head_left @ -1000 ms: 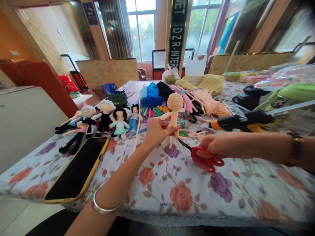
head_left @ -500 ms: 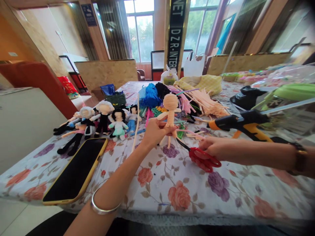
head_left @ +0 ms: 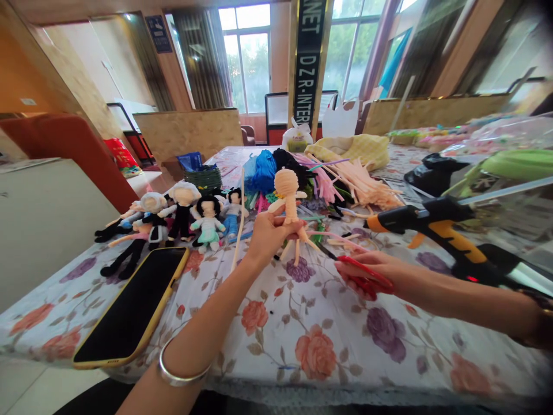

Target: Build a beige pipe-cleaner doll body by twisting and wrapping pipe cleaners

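Observation:
My left hand (head_left: pixel 271 233) is closed round the lower body of a peach doll figure (head_left: pixel 291 193), made of fuzzy stems, with a round ribbed head and loose stems hanging below. It stands upright above the table. In my right hand (head_left: pixel 367 271) is a pair of scissors with red handles (head_left: pixel 372 278); their dark blades point left, close to the figure's lower stems. Whether the blades touch a stem I cannot tell. Behind the figure lie bundles of fuzzy stems, blue (head_left: pixel 264 168), black and peach (head_left: pixel 360 178).
Several finished dolls (head_left: pixel 208 222) lie at the left, behind a phone (head_left: pixel 133 305) in a yellow case. A black and orange glue gun (head_left: pixel 432 225) stands at the right. A dark green basket (head_left: pixel 203 177) is at the back left. The floral tablecloth (head_left: pixel 254 357) covers the table.
The figure and my left hand have shifted slightly left. My right hand has turned round the scissors' handles, and the wrist is lower. More of the figure's lower stems show.

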Demonstrator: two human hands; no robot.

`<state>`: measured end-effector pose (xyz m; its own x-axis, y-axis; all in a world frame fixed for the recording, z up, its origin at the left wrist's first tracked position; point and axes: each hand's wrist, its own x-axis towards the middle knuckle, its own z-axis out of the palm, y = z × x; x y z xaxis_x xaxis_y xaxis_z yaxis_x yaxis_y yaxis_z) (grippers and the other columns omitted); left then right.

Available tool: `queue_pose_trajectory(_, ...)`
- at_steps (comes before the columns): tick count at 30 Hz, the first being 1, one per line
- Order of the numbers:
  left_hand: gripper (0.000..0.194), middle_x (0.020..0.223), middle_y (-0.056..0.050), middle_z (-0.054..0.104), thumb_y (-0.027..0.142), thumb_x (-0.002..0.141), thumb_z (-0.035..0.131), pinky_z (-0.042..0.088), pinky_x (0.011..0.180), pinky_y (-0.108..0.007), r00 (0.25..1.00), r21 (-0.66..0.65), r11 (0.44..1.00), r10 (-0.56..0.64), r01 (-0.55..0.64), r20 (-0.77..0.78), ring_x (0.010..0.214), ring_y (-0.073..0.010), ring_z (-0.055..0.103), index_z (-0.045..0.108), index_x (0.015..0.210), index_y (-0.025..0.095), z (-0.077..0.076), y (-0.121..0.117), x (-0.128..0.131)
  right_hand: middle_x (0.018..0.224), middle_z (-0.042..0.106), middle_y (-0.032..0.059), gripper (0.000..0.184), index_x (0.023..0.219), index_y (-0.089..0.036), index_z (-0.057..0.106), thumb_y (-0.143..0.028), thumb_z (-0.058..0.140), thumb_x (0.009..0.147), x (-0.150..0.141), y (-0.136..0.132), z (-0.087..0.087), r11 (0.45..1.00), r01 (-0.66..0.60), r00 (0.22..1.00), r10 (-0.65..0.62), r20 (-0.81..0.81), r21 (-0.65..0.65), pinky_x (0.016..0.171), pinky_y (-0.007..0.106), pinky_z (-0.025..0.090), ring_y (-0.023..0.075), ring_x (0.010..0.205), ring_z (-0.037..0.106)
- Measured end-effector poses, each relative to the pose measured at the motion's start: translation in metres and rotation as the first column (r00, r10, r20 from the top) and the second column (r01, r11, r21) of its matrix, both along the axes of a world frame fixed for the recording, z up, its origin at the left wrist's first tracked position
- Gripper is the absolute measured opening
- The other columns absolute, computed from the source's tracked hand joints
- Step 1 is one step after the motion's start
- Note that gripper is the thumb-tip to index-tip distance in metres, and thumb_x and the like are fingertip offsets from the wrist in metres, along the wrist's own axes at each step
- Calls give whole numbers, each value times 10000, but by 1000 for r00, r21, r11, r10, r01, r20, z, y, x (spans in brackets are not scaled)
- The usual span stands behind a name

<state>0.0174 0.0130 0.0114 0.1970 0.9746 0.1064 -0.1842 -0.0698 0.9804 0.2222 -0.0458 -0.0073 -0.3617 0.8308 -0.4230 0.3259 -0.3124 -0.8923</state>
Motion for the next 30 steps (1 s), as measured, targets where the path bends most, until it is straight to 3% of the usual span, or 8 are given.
queue_pose_trajectory(3,497,685,-33,717,108,658,692,561,600,-256,999,-15,1000,-13,14,43,594,-150,669,586,1142,128,-1,0,0,585,558,-3,320,661,-182,596,-468,736,628,-4,0,9,966,106,987,-130,92,235,467,239,355,99,507,470)
queue_pose_trajectory(7,467,717,-52,718,132,650,706,569,626,-299,994,-24,999,-44,46,103,623,-170,673,588,1102,127,-2,1,1,737,635,24,319,736,-196,603,-397,787,569,-16,7,15,885,232,970,-242,-27,405,592,279,436,157,662,569)
queue_pose_trajectory(16,422,719,-41,701,140,650,703,561,654,-314,992,-24,998,-48,51,116,631,-160,660,596,1058,135,1,-3,1,684,577,-9,320,717,-193,593,-423,776,589,-32,20,13,818,340,940,-277,-201,463,511,236,393,105,581,507)
queue_pose_trajectory(22,404,699,-32,694,114,661,680,558,627,-281,992,-36,999,-37,41,122,603,-143,652,586,1053,131,1,-2,1,576,511,-55,342,698,-195,538,-417,775,591,-29,16,19,783,403,915,-338,-220,473,392,203,292,58,450,388)
queue_pose_trajectory(26,410,710,-40,698,135,657,690,552,611,-266,990,-49,998,-35,42,134,605,-146,654,573,1050,129,1,-1,0,620,585,-23,347,736,-213,554,-435,774,586,-19,26,13,711,448,890,-411,-198,542,430,230,368,104,497,490)
queue_pose_trajectory(30,353,705,-40,688,138,623,725,555,613,-269,986,-79,996,-22,36,166,609,-147,651,583,945,124,2,-2,0,703,651,35,330,753,-224,580,-444,768,594,-6,40,9,633,387,894,-437,-104,670,518,285,448,174,603,575)
